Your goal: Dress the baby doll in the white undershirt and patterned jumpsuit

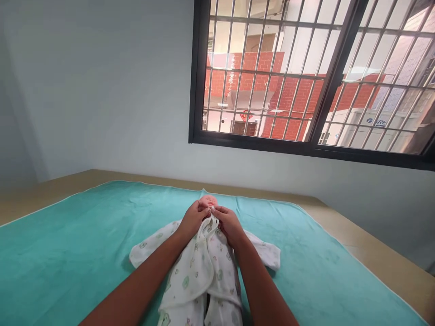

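The neckline (212, 218) of a white printed garment (190, 276) is pinched by the bent fingers of the left hand (193, 222) and the right hand (231, 225), its edge being held between their tips. The head of the doll (208, 199), whose body is covered by the garment, is seen just at the far side of the fingers. The sleeves (267, 254) are spread left and right over a teal cloth (84, 231).

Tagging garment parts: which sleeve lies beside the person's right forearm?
The sleeve at picture right, emerging beside the right forearm; the other sleeve lies by the left forearm, at picture left.
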`<state>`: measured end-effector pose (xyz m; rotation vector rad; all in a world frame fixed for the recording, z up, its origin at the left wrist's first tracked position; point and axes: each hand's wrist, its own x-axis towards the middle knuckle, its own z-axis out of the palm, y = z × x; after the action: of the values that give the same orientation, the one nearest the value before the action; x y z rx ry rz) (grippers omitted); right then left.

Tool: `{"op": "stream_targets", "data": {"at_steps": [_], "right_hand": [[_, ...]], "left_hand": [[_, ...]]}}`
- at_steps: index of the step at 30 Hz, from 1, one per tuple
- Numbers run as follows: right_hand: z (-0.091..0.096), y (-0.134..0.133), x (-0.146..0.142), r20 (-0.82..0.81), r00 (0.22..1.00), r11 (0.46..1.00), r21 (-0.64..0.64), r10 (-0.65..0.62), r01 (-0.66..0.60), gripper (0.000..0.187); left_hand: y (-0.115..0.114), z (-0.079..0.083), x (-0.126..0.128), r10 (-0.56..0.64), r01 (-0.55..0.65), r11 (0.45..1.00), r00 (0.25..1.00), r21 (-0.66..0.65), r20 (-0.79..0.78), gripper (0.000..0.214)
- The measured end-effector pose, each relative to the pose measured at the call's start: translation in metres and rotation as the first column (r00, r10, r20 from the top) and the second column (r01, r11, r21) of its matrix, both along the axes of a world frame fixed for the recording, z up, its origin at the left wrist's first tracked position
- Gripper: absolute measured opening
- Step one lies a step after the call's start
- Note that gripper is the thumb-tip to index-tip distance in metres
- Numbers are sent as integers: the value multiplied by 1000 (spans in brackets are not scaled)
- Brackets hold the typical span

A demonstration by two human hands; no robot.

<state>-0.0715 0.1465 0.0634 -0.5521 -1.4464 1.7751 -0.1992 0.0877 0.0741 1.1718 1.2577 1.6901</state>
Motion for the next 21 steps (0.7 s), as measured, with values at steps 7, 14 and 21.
{"op": "stream_targets", "data": {"at_steps": [7, 14, 21], "right_hand": [[22, -5, 5, 211, 977, 984, 177, -36, -2, 31], [39, -17, 0, 372, 912, 929, 370, -176, 28, 15], [38, -17, 11, 279, 957, 981, 146, 83, -128, 36]], "left_hand": [[-2, 3, 3, 40, -40, 999, 999, -16, -12, 38], [0, 4, 0, 31, -32, 998, 999, -44, -38, 36], [-4, 6, 0, 33, -37, 998, 996, -46, -80, 23]]}}
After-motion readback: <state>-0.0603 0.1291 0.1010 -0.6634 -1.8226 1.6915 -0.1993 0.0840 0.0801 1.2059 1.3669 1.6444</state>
